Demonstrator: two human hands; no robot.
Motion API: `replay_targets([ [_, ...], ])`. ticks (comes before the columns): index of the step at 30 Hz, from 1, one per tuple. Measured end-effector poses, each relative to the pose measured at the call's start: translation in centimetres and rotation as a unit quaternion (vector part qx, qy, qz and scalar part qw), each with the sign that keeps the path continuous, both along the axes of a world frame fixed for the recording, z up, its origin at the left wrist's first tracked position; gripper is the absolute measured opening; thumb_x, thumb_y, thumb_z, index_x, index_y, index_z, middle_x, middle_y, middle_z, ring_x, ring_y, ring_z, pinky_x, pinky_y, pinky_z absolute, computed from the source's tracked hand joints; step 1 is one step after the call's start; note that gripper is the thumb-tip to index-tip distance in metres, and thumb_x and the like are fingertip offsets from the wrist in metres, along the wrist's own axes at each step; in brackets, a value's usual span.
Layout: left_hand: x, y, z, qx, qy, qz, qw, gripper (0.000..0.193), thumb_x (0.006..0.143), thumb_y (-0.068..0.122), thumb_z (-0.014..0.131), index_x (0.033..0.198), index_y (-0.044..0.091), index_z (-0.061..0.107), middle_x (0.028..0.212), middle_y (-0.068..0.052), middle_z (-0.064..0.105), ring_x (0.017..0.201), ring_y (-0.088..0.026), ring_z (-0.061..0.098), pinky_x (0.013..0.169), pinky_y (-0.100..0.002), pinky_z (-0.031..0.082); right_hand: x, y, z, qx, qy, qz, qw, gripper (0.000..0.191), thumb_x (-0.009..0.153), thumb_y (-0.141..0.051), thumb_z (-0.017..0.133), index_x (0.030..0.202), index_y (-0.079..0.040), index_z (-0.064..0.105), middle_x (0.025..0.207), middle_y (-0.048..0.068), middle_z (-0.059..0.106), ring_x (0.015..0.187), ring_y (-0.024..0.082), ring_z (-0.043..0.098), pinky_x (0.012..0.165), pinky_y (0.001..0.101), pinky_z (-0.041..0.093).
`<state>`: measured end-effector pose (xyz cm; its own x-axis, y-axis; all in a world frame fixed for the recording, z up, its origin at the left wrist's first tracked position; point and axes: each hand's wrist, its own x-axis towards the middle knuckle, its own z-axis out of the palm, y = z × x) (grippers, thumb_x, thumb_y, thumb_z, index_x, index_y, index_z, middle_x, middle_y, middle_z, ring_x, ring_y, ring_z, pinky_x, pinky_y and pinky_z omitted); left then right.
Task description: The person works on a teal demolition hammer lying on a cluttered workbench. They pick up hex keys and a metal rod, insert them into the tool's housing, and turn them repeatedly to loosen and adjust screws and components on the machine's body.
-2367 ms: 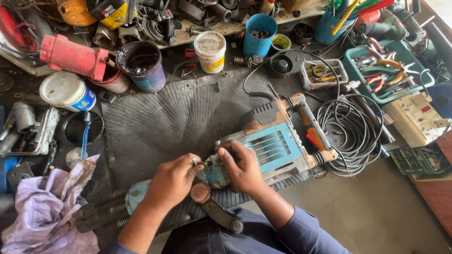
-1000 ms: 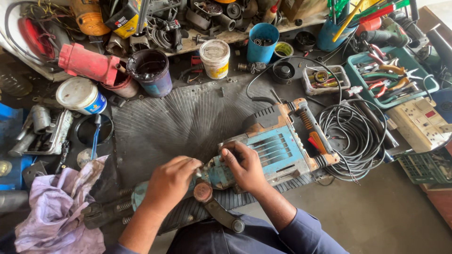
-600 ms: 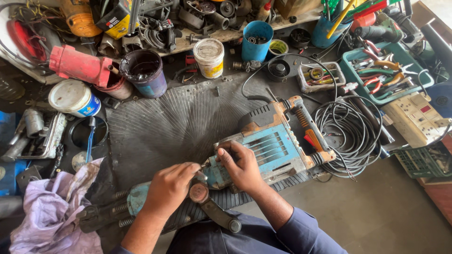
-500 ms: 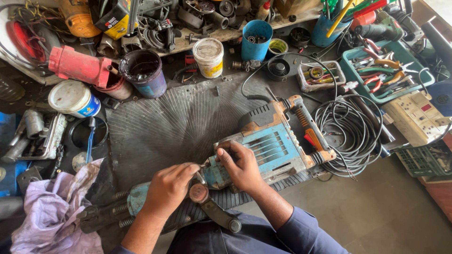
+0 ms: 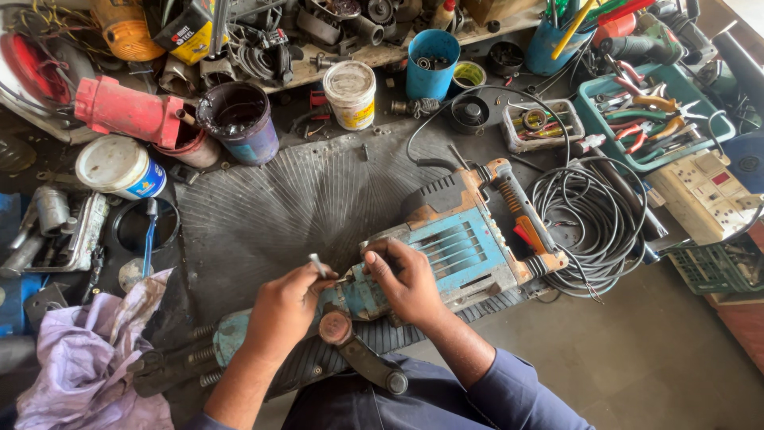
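A large blue and black demolition hammer [image 5: 458,239] lies across a ribbed black mat [image 5: 302,199], its orange-trimmed handle to the right. My left hand [image 5: 282,310] pinches a small metal bolt or pin [image 5: 317,264] just above the tool's neck. My right hand [image 5: 406,279] grips the blue housing beside it, thumb toward the bolt. A side handle [image 5: 362,354] juts from the tool toward my lap.
A coiled black cable [image 5: 593,219] lies right of the tool, beside a beige power strip [image 5: 704,195]. A teal tray of pliers [image 5: 652,119] sits back right. Tubs, a blue cup [image 5: 432,64], a dark bucket [image 5: 239,119] and a red motor [image 5: 127,111] line the back. A purple rag [image 5: 79,358] lies left.
The view shifted slightly. My left hand has lifted a little, and the small bolt now shows upright between its fingers. My right hand stays on the housing.
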<state>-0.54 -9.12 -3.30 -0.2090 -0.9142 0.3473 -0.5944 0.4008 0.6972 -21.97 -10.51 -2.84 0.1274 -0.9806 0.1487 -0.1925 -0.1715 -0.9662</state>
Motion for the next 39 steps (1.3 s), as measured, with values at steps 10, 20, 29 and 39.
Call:
replay_targets([
  [10, -1.3, -2.4, 2.1, 0.141, -0.122, 0.112, 0.976, 0.03, 0.103, 0.034, 0.058, 0.089, 0.013, 0.074, 0.081, -0.009, 0.077, 0.071, -0.026, 0.077, 0.066, -0.04, 0.06, 0.2, 0.0, 0.1, -0.002, 0.018, -0.01, 1.0, 0.021, 0.1, -0.018, 0.065, 0.106, 0.001, 0.069, 0.081, 0.007, 0.074, 0.077, 0.013, 0.072, 0.071, 0.0286, 0.057],
  [20, -2.5, -9.1, 1.4, 0.342, -0.258, 0.05, 0.902, 0.048, 0.097, 0.048, 0.055, 0.095, 0.006, 0.077, 0.096, -0.019, 0.076, 0.085, -0.038, 0.071, 0.077, -0.051, 0.055, 0.1, -0.4, 0.0, 0.026, 0.005, -0.025, 0.999, 0.02, 0.099, -0.017, 0.066, 0.107, 0.001, 0.069, 0.082, 0.007, 0.074, 0.076, 0.012, 0.071, 0.069, 0.0282, 0.057],
  [29, 0.9, -5.9, 2.3, 0.401, 0.145, 0.076, 0.901, 0.021, 0.099, 0.023, 0.062, 0.097, 0.003, 0.067, 0.079, -0.006, 0.073, 0.065, -0.016, 0.069, 0.059, -0.036, 0.057, 0.5, -0.3, 0.1, -0.01, 0.02, -0.017, 1.0, 0.019, 0.099, -0.016, 0.066, 0.105, 0.001, 0.07, 0.081, 0.006, 0.072, 0.077, 0.011, 0.07, 0.07, 0.028, 0.057],
  [39, 0.8, 1.8, 1.9, -0.142, -0.095, -0.028, 0.985, 0.028, 0.074, 0.001, 0.073, 0.101, 0.007, 0.068, 0.093, -0.006, 0.073, 0.085, -0.027, 0.074, 0.068, -0.038, 0.059, 0.5, -0.2, -0.1, -0.015, 0.033, -0.016, 0.999, 0.019, 0.098, -0.017, 0.066, 0.104, 0.0, 0.07, 0.079, 0.006, 0.074, 0.075, 0.012, 0.071, 0.07, 0.0283, 0.057],
])
